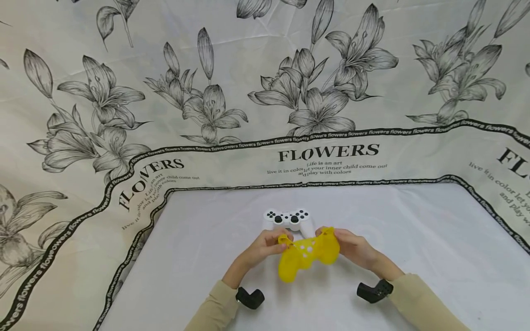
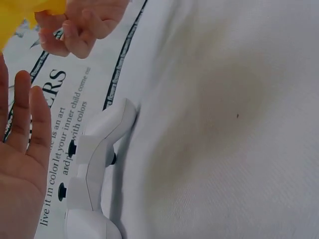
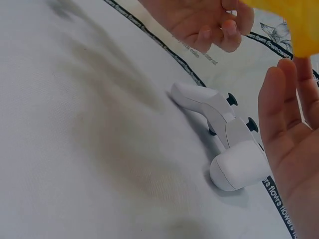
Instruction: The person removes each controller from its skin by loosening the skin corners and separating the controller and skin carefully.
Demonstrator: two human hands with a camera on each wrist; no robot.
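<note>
Between both hands is a soft yellow game controller cover, shaped with two rounded grips and small button holes. My left hand pinches its left upper corner between thumb and fingers. At the opposite upper corner, my right hand holds the cover's edge, its thumb partly hidden behind the yellow material. In both wrist views the cover shows only in an upper corner, above the table. Just beyond the hands lies a white game controller with two black thumbsticks, its lower part overlapped by the left hand and the cover.
A white cloth covers the table. Behind it and to the sides hangs a flower-printed fabric with black lettered borders. Black camera mounts sit at both wrists, below beige sleeves.
</note>
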